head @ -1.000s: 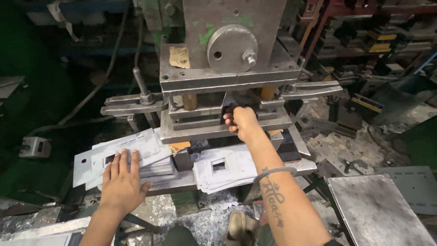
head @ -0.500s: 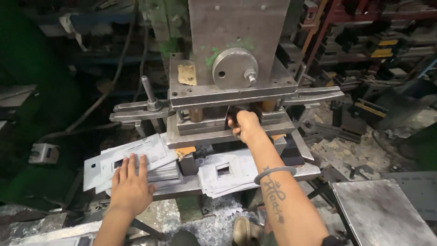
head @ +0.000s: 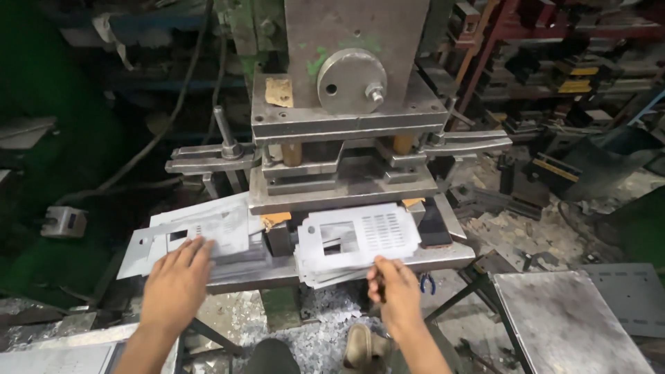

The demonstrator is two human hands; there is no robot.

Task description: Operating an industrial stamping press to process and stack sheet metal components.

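Observation:
My left hand (head: 174,282) lies flat with fingers spread on the top sheet of a stack of thin grey metal sheets (head: 201,235), left of the press die. My right hand (head: 396,291) pinches the near edge of a punched metal sheet (head: 360,237) with a square cut-out and rows of slots. That sheet lies on top of a second stack in front of the die. The die gap (head: 339,185) of the grey press (head: 350,83) stands behind both stacks, with nothing of my hands inside it.
Metal scrap and chips (head: 325,332) litter the floor below the press bed. A grey metal table (head: 564,318) stands at the right. Racks of dark tooling (head: 575,62) fill the back right. Cables (head: 173,111) hang at the left, and my shoe (head: 360,346) shows below.
My right hand has drawn back from the die gap towards me, bringing a punched sheet onto the right stack. My left hand has stayed on the left stack.

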